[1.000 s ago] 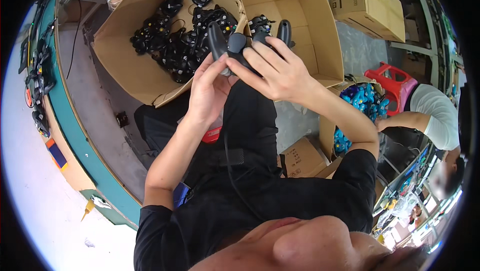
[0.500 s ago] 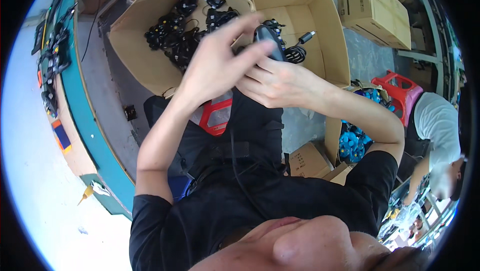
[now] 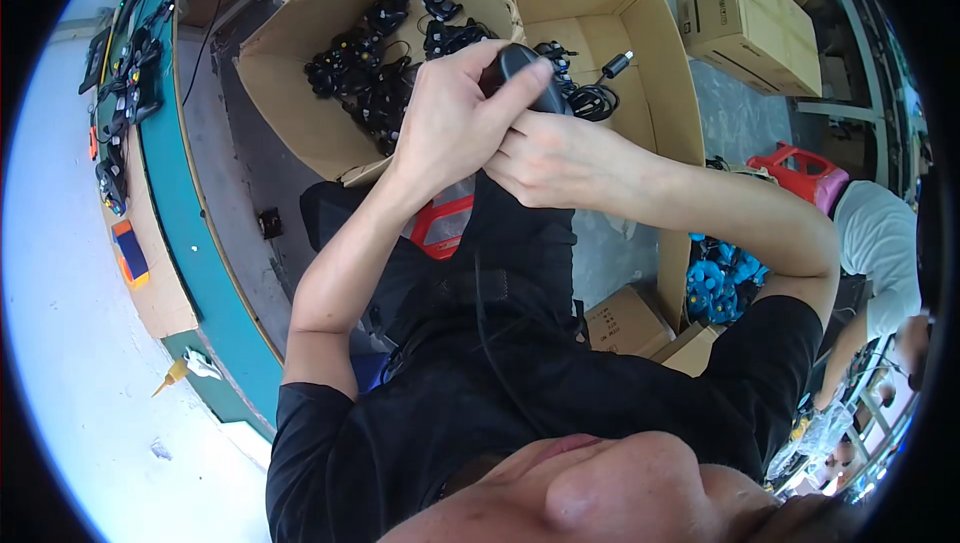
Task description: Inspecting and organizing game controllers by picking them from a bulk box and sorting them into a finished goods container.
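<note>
A black game controller (image 3: 520, 73) is held up in front of me by both hands. My left hand (image 3: 455, 123) wraps over its left side, fingers curled across the top. My right hand (image 3: 560, 158) grips it from below and the right. Its black cable hangs down over my lap. Behind the hands stand two open cardboard boxes: the left box (image 3: 290, 93) holds several black controllers (image 3: 370, 63), the right box (image 3: 655, 53) holds a coiled black cable with a plug (image 3: 600, 93).
A teal-edged workbench (image 3: 200, 243) with controllers and cables runs along the left. A red plastic stool (image 3: 445, 228) sits under my legs. Closed cartons (image 3: 750, 13) stand at the upper right. Another person in a grey shirt (image 3: 880, 243) sits at right beside blue parts (image 3: 720, 278).
Both hands have drawn the controller closer together and lower over my lap; my left hand now covers more of it. My view has shifted slightly toward the right.
</note>
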`<state>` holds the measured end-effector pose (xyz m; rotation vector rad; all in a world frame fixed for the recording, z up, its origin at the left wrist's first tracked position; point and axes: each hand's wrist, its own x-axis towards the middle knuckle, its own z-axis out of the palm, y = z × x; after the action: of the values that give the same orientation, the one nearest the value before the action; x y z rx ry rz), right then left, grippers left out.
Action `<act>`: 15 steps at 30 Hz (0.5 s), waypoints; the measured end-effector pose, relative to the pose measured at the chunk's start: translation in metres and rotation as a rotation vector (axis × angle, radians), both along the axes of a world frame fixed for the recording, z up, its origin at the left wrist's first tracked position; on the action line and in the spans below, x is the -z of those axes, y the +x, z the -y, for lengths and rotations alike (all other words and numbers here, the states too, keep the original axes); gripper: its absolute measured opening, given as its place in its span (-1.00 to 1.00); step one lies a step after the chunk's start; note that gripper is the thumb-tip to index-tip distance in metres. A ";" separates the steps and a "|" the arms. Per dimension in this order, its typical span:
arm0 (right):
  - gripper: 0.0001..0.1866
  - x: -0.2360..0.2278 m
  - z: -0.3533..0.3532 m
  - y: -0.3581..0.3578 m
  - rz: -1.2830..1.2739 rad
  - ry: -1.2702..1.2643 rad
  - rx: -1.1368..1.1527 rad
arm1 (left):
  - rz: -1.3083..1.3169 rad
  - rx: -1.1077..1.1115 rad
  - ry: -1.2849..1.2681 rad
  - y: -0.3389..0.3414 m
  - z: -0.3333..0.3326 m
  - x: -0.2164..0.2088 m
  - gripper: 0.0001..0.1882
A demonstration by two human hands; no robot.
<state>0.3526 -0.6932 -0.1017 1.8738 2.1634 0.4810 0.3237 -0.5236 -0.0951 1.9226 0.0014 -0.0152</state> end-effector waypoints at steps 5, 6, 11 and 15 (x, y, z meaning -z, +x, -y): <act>-0.63 -0.002 -0.002 -0.001 0.035 -0.078 0.032 | -0.082 0.010 -0.418 0.006 -0.004 0.021 -0.69; -0.63 -0.002 -0.001 -0.002 0.048 -0.109 0.039 | -0.118 0.032 -0.476 0.004 -0.005 0.022 -0.68; -0.62 -0.009 -0.001 -0.003 0.129 -0.196 0.054 | -0.200 0.061 -0.593 0.002 -0.008 0.010 -0.61; -0.62 -0.014 -0.002 -0.008 0.195 -0.220 0.052 | -0.195 0.031 -0.627 -0.003 -0.005 0.006 -0.61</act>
<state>0.3450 -0.6913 -0.0874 1.6860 1.9506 0.3805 0.3210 -0.5188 -0.1013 1.2879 0.0878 -0.2017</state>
